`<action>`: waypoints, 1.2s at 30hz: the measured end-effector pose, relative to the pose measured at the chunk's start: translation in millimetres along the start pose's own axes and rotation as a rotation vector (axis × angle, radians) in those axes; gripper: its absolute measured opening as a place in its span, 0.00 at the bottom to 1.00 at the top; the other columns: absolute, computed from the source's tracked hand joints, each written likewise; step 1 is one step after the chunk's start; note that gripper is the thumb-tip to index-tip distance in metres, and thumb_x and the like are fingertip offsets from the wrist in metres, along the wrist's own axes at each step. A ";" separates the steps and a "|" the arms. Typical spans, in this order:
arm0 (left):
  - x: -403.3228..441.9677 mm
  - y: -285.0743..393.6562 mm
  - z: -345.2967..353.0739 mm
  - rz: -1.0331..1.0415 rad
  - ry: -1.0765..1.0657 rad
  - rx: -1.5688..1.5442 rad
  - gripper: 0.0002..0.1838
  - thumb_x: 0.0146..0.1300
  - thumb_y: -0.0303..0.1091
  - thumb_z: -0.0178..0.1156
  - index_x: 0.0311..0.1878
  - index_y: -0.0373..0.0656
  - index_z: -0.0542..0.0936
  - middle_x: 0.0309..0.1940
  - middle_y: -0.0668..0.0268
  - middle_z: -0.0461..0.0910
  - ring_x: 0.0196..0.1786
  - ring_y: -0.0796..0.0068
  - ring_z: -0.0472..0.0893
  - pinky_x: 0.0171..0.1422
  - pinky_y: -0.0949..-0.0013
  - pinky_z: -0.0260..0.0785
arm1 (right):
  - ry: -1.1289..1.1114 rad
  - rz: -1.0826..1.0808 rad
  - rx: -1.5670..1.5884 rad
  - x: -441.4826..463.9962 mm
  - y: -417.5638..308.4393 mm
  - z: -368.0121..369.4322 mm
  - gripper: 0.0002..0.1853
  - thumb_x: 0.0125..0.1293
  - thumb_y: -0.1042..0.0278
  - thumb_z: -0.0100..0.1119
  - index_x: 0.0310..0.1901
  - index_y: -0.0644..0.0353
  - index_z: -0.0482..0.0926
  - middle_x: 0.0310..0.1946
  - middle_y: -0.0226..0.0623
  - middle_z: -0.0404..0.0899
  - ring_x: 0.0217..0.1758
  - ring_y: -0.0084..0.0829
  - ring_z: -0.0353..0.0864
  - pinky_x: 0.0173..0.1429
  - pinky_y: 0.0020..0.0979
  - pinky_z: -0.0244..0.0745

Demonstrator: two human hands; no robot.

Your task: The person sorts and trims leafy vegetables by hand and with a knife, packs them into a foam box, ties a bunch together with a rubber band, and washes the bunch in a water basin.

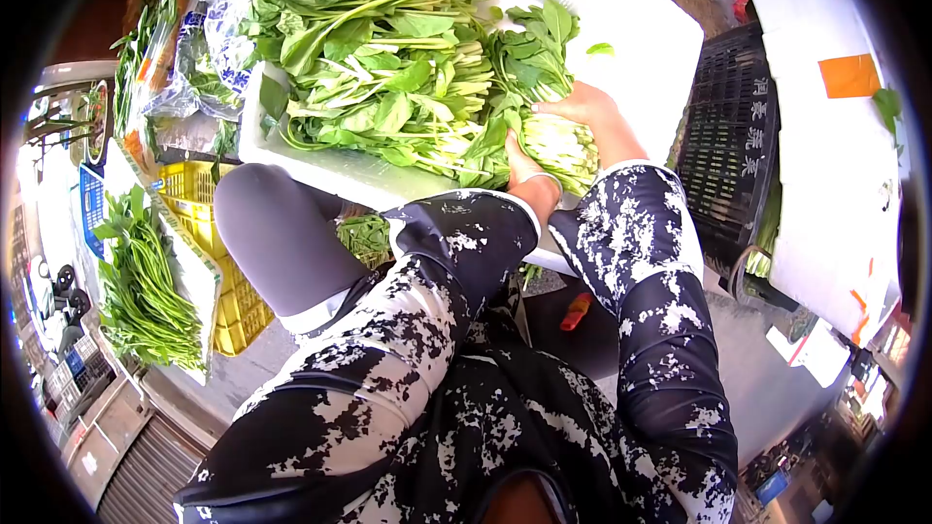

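A white foam box is filled with leafy greens, with pale stems toward its right part. At the near right of the box, my left hand curls around the lower side of a bunch of leafy greens. My right hand grips the same bunch from its right side, close to the pale stem ends. Leaves and stems partly cover the fingers of both hands. A single loose leaf lies on the foam beyond my right hand.
A black plastic crate and a white foam board stand at the right. Yellow crates and another foam box with greens are at the left. Plastic bags lie beside the box. Something red is below.
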State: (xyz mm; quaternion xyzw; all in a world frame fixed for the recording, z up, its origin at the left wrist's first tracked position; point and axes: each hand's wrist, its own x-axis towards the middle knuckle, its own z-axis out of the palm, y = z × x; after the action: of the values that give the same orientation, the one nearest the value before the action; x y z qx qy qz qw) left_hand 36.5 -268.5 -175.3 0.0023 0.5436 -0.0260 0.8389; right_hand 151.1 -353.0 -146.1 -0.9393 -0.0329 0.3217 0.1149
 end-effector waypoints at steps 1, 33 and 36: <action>-5.0 0.4 3.6 0.002 -0.002 -0.005 0.30 0.52 0.64 0.51 0.48 0.50 0.76 0.45 0.66 0.78 0.45 0.62 0.77 0.55 0.59 0.66 | -0.086 -0.004 0.164 -1.0 1.1 -2.9 0.36 0.41 0.38 0.65 0.46 0.59 0.77 0.37 0.46 0.80 0.42 0.38 0.79 0.48 0.34 0.70; -109.1 2.8 36.9 -0.602 -0.622 -0.114 0.47 0.46 0.76 0.43 0.60 0.46 0.67 0.58 0.56 0.67 0.59 0.50 0.66 0.65 0.48 0.54 | 0.100 0.223 -0.188 -109.7 -70.7 -134.7 0.31 0.34 0.46 0.67 0.33 0.69 0.80 0.34 0.50 0.80 0.38 0.39 0.81 0.44 0.31 0.74; -144.0 -5.5 44.2 -0.640 -0.677 -0.078 0.43 0.52 0.73 0.41 0.59 0.46 0.68 0.57 0.56 0.69 0.59 0.52 0.68 0.65 0.50 0.55 | 0.199 0.277 -0.161 -179.2 -94.6 -169.2 0.31 0.40 0.46 0.61 0.36 0.70 0.78 0.38 0.54 0.77 0.44 0.44 0.77 0.48 0.35 0.70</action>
State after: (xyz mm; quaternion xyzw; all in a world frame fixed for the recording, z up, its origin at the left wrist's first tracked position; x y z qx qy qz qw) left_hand 17.9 -269.5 -25.7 -0.2058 0.2130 -0.2623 0.9184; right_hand 114.0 -318.4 112.9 -0.9681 0.0826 0.2364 -0.0035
